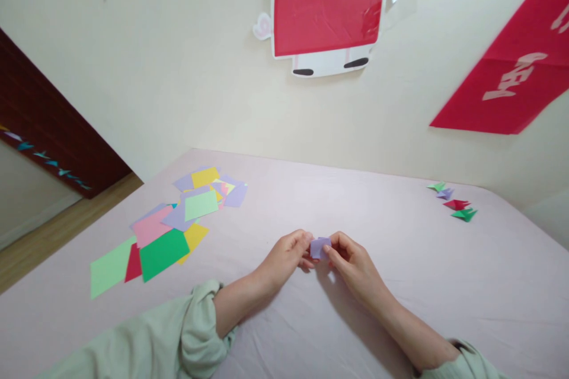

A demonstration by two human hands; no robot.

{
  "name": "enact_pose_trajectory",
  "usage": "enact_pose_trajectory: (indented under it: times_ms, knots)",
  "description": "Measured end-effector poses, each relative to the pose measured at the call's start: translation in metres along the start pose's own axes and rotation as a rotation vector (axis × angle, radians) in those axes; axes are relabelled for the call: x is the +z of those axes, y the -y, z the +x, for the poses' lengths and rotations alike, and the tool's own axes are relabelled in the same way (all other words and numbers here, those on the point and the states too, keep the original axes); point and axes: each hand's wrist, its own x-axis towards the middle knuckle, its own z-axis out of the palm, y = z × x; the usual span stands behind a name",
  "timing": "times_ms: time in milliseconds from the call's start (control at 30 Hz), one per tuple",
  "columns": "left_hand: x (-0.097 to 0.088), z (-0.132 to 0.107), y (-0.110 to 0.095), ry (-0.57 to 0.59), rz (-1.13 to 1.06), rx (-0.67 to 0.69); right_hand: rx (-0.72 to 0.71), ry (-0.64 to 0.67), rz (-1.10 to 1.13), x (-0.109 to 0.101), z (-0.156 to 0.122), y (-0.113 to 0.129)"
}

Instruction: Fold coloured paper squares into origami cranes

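A small folded piece of purple paper (320, 247) is held between my two hands, just above the pale pink surface. My left hand (288, 253) pinches its left edge, with the lower fingers curled beneath. From the other side, my right hand (353, 260) grips the right edge, thumb laid on the paper's face. The paper is a compact, roughly square shape with a raised flap along its top. Its underside and finer folds cannot be made out.
Loose coloured paper sheets (164, 253) lie overlapping on the left of the pink-covered surface (275, 331). Several folded paper birds (457, 205) sit in a row at the far right. A wall with red decorations (326, 6) rises behind; a dark brown door (66, 130) stands at left.
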Motion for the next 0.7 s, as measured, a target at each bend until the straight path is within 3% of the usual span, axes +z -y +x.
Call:
enact_pose_trajectory:
  times_ms: [133,367,700]
  knots:
    - [-0.0001,-0.0015,0.0024,0.003,0.173,0.083,0.006,0.012,0.010,0.0010,0.0010,-0.0013]
    - [-0.0019,0.0013,0.0096,-0.008,0.144,-0.029,0.000,0.034,0.032,0.0013,0.0000,0.0014]
    - [-0.0033,0.0048,0.0074,-0.037,0.188,-0.048,-0.007,0.004,0.086,-0.0006,-0.0003,-0.0004]
